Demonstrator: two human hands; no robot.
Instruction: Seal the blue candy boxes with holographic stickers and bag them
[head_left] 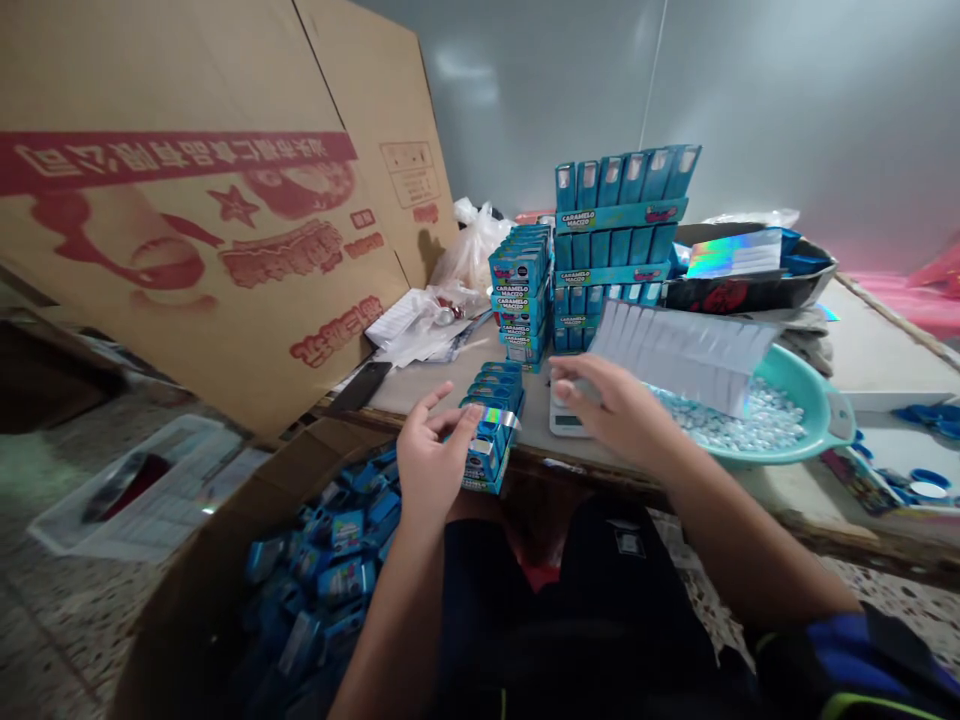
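Note:
My left hand (435,450) is closed, thumb and finger pressed together at one end of a small shiny strip (501,417). The strip lies across the top of the front blue candy box (484,455); whether it is stuck there I cannot tell. Behind it, more blue boxes (495,380) stand in a row at the table's edge. My right hand (600,395) is over a white scale (566,420), fingers apart and nothing visible in them. Just beyond that hand, a white sheet of strips (675,350) leans over a turquoise basin (832,410) of small wrapped pieces.
Blue display boxes are stacked at the back (619,215), beside a narrower stack (517,290). A large carton (187,200) rises at left. Below, an open carton holds loose blue boxes (345,530). A dark phone-like slab (360,387) and plastic bags (472,250) lie left.

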